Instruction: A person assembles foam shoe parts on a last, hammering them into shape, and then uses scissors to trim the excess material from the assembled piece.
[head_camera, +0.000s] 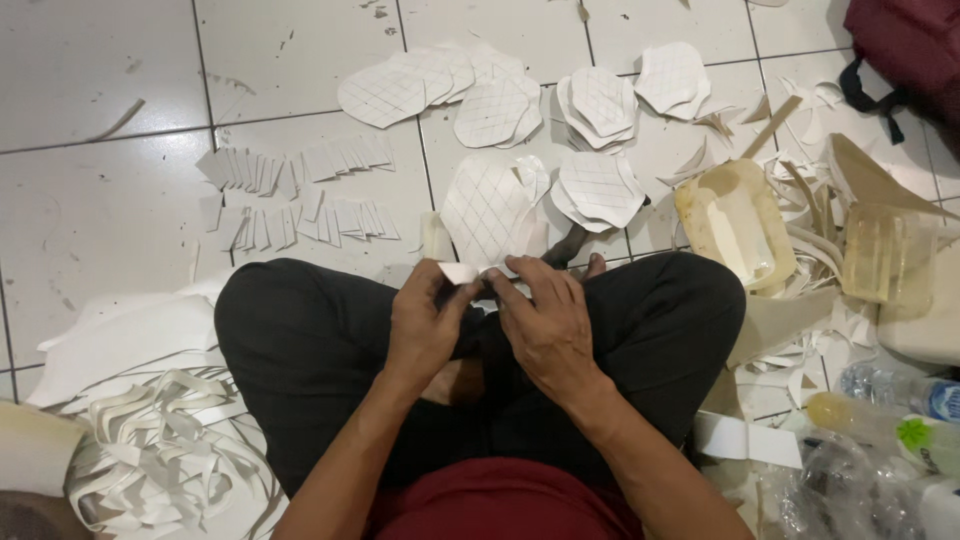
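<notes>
Together, hands (490, 315), small white piece (460, 272), pinched

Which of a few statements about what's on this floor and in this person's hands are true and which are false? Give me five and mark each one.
1. Both hands, left hand and right hand, hold a small white piece between their fingers. True.
2. The person sits at a wooden table. False: they sit cross-legged on a white tiled floor.
3. Rounded white cut-outs with a diamond grid lie in stacks ahead of the knees. True.
4. The small rectangular strips are piled in a basket. False: they lie in rows on the floor.
5. A heap of curly white offcuts lies at the person's left. True.
</notes>
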